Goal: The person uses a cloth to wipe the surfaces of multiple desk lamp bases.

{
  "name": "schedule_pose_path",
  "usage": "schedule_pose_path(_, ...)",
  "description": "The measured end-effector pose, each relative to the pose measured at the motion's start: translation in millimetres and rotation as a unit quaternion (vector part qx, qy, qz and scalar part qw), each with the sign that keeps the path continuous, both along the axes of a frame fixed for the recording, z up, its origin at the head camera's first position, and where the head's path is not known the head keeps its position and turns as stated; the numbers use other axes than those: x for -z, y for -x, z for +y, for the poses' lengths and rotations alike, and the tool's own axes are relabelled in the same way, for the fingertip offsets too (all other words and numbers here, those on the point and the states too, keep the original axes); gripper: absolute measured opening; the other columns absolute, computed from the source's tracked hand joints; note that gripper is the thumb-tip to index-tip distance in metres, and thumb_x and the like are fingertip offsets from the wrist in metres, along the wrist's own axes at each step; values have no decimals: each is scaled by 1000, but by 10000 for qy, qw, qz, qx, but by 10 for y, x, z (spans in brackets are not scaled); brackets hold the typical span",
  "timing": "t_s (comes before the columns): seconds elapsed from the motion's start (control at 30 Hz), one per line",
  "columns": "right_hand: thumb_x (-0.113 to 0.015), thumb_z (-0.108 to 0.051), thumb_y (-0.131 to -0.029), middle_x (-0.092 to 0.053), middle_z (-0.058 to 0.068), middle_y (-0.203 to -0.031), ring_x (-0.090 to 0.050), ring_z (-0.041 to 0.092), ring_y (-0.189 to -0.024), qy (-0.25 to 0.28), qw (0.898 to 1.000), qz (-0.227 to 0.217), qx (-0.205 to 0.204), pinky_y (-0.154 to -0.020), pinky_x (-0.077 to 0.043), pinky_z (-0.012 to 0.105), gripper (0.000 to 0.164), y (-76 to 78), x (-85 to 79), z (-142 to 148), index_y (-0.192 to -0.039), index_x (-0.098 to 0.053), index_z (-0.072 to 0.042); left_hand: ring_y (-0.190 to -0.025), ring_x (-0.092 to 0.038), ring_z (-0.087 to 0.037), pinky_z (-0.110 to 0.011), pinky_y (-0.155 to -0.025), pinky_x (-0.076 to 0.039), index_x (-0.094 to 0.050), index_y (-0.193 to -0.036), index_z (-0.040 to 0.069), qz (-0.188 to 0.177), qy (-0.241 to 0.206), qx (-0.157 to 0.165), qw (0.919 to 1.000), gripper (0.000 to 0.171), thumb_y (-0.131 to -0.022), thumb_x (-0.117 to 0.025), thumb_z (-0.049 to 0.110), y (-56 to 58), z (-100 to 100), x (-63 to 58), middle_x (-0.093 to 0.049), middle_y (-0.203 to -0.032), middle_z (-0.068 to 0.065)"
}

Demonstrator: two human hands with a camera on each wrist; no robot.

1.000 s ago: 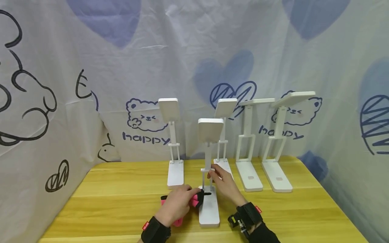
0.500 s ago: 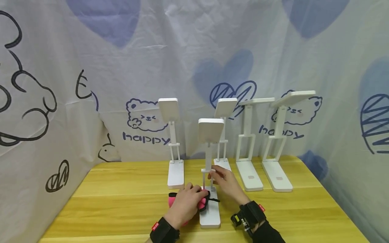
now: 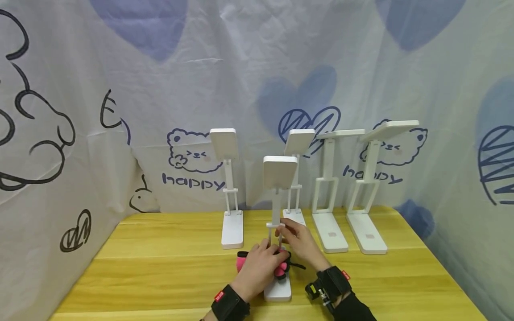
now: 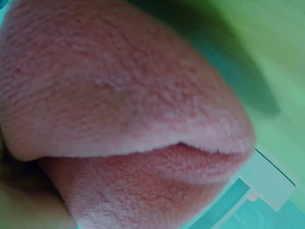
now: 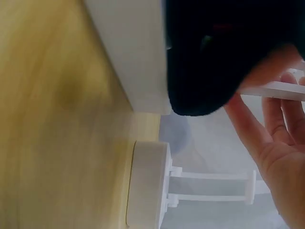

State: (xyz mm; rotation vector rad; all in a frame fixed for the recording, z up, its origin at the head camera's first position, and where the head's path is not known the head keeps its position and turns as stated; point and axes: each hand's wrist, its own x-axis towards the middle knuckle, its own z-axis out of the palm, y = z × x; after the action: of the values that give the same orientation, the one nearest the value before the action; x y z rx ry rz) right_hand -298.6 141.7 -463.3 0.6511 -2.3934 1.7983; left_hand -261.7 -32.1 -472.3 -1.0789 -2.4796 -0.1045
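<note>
A white folding desk lamp (image 3: pixel 279 173) stands upright at the front middle of the table in the head view. Its base (image 3: pixel 278 292) is partly covered by a pink cloth (image 3: pixel 281 270) with black trim, which my left hand (image 3: pixel 257 268) grips over the base. Soft pink fabric fills most of the left wrist view. My right hand (image 3: pixel 302 243) pinches the lamp's stem by the crossbar. In the right wrist view, dark fabric (image 5: pixel 200 76) hangs over the edge of the white base, close to the fingers of my right hand (image 5: pixel 281 152).
Behind stand several more white lamps: one at the left (image 3: pixel 223 143), one just behind the held lamp (image 3: pixel 299 141), two at the right (image 3: pixel 340 133) (image 3: pixel 391 129). The yellow wooden table (image 3: pixel 160 267) ends at a printed white curtain (image 3: pixel 241 53).
My left hand has slid the pink cloth rightward, from the left side of the lamp's base to across it, with the black strap now past its right edge. My right hand has stayed at the stem.
</note>
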Motion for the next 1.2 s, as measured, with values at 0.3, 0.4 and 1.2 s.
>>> schedule_pose_path(0.3,-47,-24,-104,-65,24,-99,-65,39,-99,10,9999,49,137,-84,-57,38,33,-12,1,-48,-128,-60,-6,-87,-47,-14,-24,-66,-35,-72,-112,31,-390,65,363,9986,35,-83,-74,11,-33,-42,-43,-69,-112,8)
schedule_pose_path(0.4,-47,-24,-104,-64,24,-99,-66,37,-97,26,9998,71,173,-83,-57,37,32,-21,3,-68,-127,-61,-7,-92,-50,-14,-25,-69,-37,-72,-113,31,-728,40,521,9960,40,-81,-74,7,-51,-76,-70,-69,-114,9)
schedule_pose_path(1.2,-46,-22,-104,-63,18,-95,-65,33,-98,-118,9993,255,260,-81,-57,39,28,-1,45,-41,-123,-61,-7,-93,-51,1,-22,-84,-38,-77,-81,36,-2221,215,1376,9650,46,-73,-69,-8,-188,-270,-351,-69,-93,28)
